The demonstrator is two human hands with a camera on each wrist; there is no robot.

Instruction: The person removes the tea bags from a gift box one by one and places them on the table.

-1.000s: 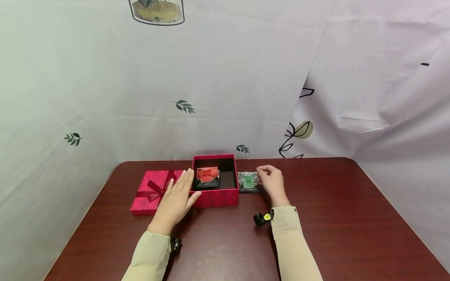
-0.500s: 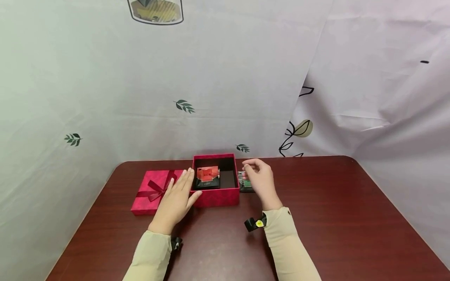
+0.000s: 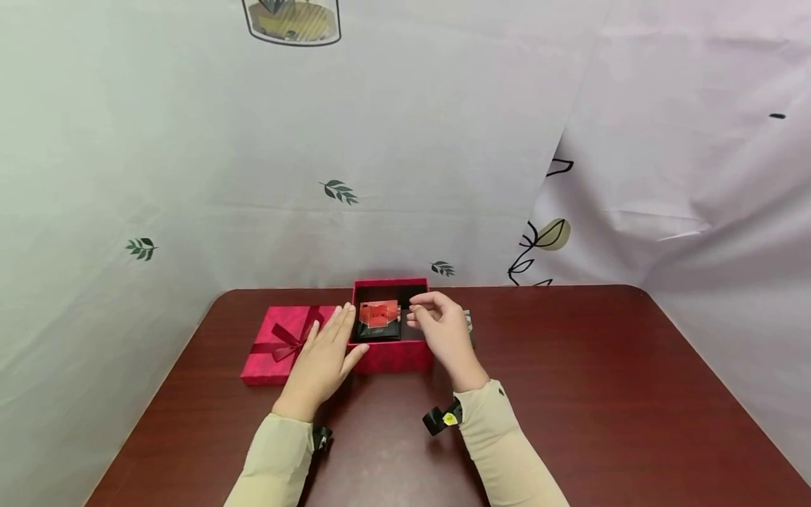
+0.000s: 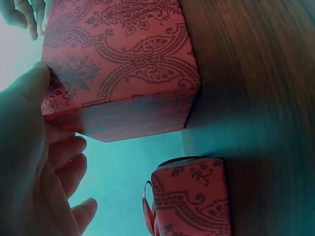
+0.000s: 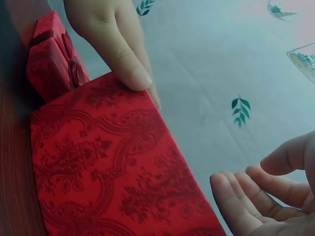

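My left hand (image 3: 322,362) rests at the left front corner of a red patterned gift box (image 3: 393,358), fingers straight along its left wall. In the left wrist view its thumb (image 4: 37,81) touches the box's front rim. The box has no lid on it, and a red-and-black packet (image 3: 379,315) lies in its left part. Over the right part of the box hovers my right hand (image 3: 446,341), its fingers loosely bent. Between its thumb and fingertips (image 5: 219,184) nothing shows in the right wrist view. A green packet (image 3: 469,321) lies right of the box, mostly hidden behind this hand.
The red lid (image 3: 266,366) with a ribbon bow (image 3: 285,341) lies on the table left of the box, partly behind my left hand. The dark red wooden table (image 3: 589,394) ends at a white leaf-patterned curtain (image 3: 412,155) at the back.
My right hand has moved left from the green packet's right edge to over the box's right part; the packet stays on the table. The left hand stays on the box.
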